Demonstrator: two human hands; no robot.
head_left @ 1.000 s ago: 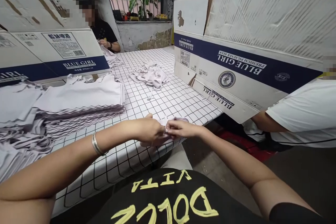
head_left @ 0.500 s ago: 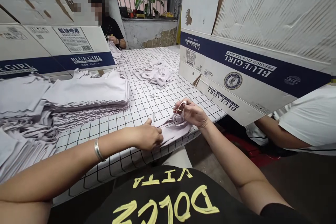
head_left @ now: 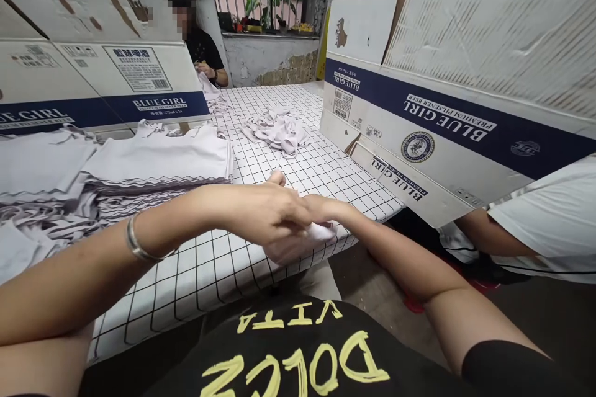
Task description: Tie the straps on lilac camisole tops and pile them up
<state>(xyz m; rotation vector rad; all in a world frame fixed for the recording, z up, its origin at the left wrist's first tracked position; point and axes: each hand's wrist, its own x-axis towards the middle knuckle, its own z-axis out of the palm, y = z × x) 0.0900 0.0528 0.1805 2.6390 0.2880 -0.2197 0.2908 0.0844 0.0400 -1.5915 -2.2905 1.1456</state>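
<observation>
A pale pinkish strappy top [head_left: 295, 247] lies at the near edge of the table, largely covered by my hands. My left hand [head_left: 267, 214], a silver bangle on its wrist, is over it with curled fingers meeting my right hand; what they pinch is hidden. My right hand [head_left: 323, 208] is bent inward and closed at the top's upper part, its fingertips hidden behind the left hand. A heap of similar pale tops [head_left: 279, 129] lies farther back. To the left rises a neat stack of folded tops [head_left: 161, 158].
Open beer cartons stand at the left [head_left: 153, 77] and right [head_left: 419, 93] of the checkered table [head_left: 261, 164]. A co-worker [head_left: 209, 56] handles pale fabric across the table. Another person's white sleeve [head_left: 549, 217] shows beside the right carton.
My left hand has moved up and right across the top to meet my right hand. My right hand has turned inward and down, and the strap seen in its fingers is now hidden.
</observation>
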